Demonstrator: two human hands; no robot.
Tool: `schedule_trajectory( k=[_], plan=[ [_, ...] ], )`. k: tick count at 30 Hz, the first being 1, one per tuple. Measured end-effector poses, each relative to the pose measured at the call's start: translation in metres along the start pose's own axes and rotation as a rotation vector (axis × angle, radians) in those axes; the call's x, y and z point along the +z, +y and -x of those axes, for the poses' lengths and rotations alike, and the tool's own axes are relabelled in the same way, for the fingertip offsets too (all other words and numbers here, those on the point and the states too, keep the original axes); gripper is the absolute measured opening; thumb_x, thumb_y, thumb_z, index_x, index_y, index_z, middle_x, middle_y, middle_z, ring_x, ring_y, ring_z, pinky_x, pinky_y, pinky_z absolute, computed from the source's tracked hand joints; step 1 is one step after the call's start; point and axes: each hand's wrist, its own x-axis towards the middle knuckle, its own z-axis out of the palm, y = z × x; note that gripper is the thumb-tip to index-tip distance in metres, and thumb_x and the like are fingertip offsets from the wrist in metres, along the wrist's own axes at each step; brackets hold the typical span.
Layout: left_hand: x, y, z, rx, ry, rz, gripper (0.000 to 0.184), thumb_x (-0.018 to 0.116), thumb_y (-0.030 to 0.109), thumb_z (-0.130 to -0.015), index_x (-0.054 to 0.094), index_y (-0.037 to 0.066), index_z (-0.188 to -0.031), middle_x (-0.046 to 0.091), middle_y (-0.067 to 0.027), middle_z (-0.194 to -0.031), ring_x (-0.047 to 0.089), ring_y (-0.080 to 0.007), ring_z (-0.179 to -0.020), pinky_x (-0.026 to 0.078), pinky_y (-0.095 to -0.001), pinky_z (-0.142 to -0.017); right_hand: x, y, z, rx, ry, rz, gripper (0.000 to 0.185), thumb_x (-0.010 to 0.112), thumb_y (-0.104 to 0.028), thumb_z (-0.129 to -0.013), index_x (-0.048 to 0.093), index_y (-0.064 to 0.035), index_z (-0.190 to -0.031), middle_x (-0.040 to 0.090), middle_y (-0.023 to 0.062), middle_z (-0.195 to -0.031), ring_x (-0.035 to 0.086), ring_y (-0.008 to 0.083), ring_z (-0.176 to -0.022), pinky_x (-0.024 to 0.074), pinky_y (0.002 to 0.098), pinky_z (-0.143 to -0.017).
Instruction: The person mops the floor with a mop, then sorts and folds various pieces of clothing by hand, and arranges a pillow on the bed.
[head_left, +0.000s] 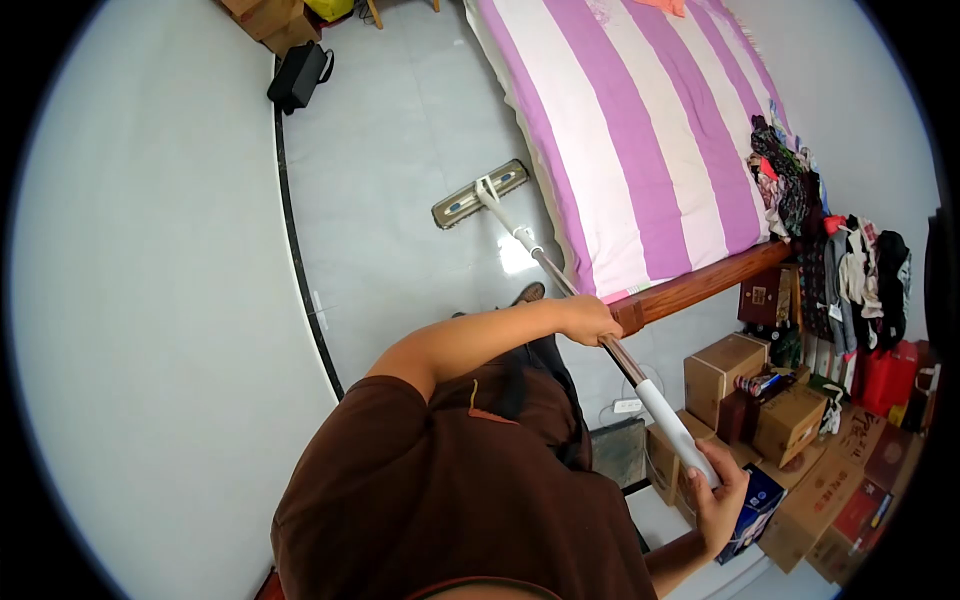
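A flat mop (pixel 560 275) slants across the view, its rectangular head (pixel 462 205) resting on the grey floor beside the bed. My left hand (pixel 590 321) is wrapped round the metal pole, close to the wooden corner of the bed frame. Lower down and to the right, my right hand (pixel 717 491) grips the white handle (pixel 665 415) near its top end. The pole runs from my right hand through my left to the mop head. Part of the pole is hidden behind my left hand.
A bed (pixel 640 130) with a purple-and-white striped cover stands at right, its wooden frame (pixel 700 285) facing me. Clothes (pixel 790 180) lie on its corner. Cardboard boxes (pixel 725 370) are stacked at lower right. A black case (pixel 297 76) sits by the left wall (pixel 150 250).
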Motion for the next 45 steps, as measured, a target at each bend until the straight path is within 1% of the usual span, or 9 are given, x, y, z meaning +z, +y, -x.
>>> schedule_trajectory(
  k=[9,13,17,22,25,31,33,35,45],
  plan=[
    [-0.056,-0.14,-0.031,-0.208,0.041,-0.098,0.015,0.062,0.016,-0.073,0.064,0.015,-0.088,0.066,-0.0105,-0.078,0.064,-0.0329,-0.078,0.047,-0.0463,-0.064,0.011,0.007,-0.167,0.003,-0.076,-0.038,0.023,0.068,-0.003,-0.079,0.068,0.0007,-0.102,0.068,0.0152,-0.079,0.063,0.0172,-0.069,0.0483,0.0271,-0.066],
    [-0.114,-0.18,-0.028,-0.289,0.055,-0.19,0.01,0.064,0.017,-0.076,0.064,0.014,-0.085,0.066,-0.0096,-0.079,0.063,-0.0325,-0.079,0.049,-0.0459,-0.068,0.036,0.007,-0.246,-0.121,-0.083,-0.077,0.023,0.07,-0.005,-0.081,0.068,-0.0026,-0.103,0.07,0.0157,-0.084,0.067,0.0195,-0.071,0.0498,0.0304,-0.064],
    [-0.141,-0.233,-0.014,-0.443,0.003,-0.339,0.009,0.065,0.02,-0.077,0.065,0.014,-0.084,0.067,-0.0059,-0.084,0.064,-0.0281,-0.084,0.048,-0.0431,-0.075,0.086,0.03,-0.31,-0.316,-0.032,-0.115,0.022,0.071,-0.012,-0.081,0.069,-0.0077,-0.103,0.067,0.018,-0.076,0.065,0.0338,-0.066,0.0491,0.0388,-0.061],
    [-0.164,-0.278,0.001,-0.636,-0.111,-0.455,0.011,0.066,0.019,-0.075,0.068,0.018,-0.086,0.067,-0.003,-0.083,0.063,-0.0267,-0.085,0.046,-0.0442,-0.077,0.111,0.014,-0.352,-0.259,-0.126,-0.02,0.027,0.071,-0.018,-0.083,0.067,-0.0128,-0.109,0.064,0.0184,-0.071,0.06,0.0319,-0.056,0.0464,0.0384,-0.055],
    [-0.189,-0.276,-0.012,-0.631,-0.202,-0.455,0.012,0.066,0.019,-0.075,0.068,0.019,-0.086,0.067,-0.0028,-0.082,0.063,-0.0262,-0.084,0.046,-0.0441,-0.077,0.099,-0.001,-0.36,-0.176,-0.163,-0.121,0.027,0.07,-0.016,-0.084,0.067,-0.0099,-0.111,0.066,0.0187,-0.076,0.062,0.03,-0.06,0.0475,0.0359,-0.058],
    [-0.227,-0.224,-0.085,-0.272,-0.173,-0.335,0.008,0.062,0.022,-0.077,0.063,0.015,-0.08,0.066,-0.0078,-0.071,0.065,-0.0293,-0.074,0.046,-0.0454,-0.072,-0.006,-0.042,-0.343,-0.065,-0.121,-0.159,0.027,0.068,-0.009,-0.084,0.066,0.0005,-0.109,0.069,0.0193,-0.094,0.068,0.0252,-0.081,0.0505,0.032,-0.072],
    [-0.232,-0.209,-0.11,-0.16,-0.145,-0.282,0.007,0.061,0.022,-0.078,0.062,0.015,-0.08,0.065,-0.0073,-0.068,0.065,-0.0286,-0.072,0.045,-0.0442,-0.072,-0.037,-0.057,-0.332,-0.045,-0.072,-0.073,0.02,0.069,-0.007,-0.082,0.067,-0.0006,-0.101,0.069,0.017,-0.086,0.068,0.0269,-0.074,0.0511,0.034,-0.066],
    [-0.243,-0.195,-0.125,-0.097,-0.116,-0.212,0.006,0.06,0.021,-0.079,0.061,0.015,-0.079,0.065,-0.0063,-0.067,0.064,-0.0278,-0.072,0.044,-0.0425,-0.074,-0.056,-0.099,-0.321,0.095,-0.096,-0.026,0.019,0.064,-0.003,-0.085,0.065,0.0037,-0.102,0.062,0.0079,-0.071,0.054,0.0101,-0.064,0.0417,0.0229,-0.057],
    [-0.329,-0.247,-0.081,-0.08,0.065,-0.202,0.009,0.064,0.015,-0.075,0.056,0.013,-0.072,0.059,-0.004,-0.063,0.061,-0.025,-0.07,0.041,-0.0383,-0.076,-0.006,-0.197,-0.377,-0.203,0.0,0.166,0.009,0.068,-0.003,-0.08,0.067,-0.0004,-0.088,0.066,0.0156,-0.075,0.062,0.0275,-0.062,0.0458,0.0334,-0.057]
  ],
)
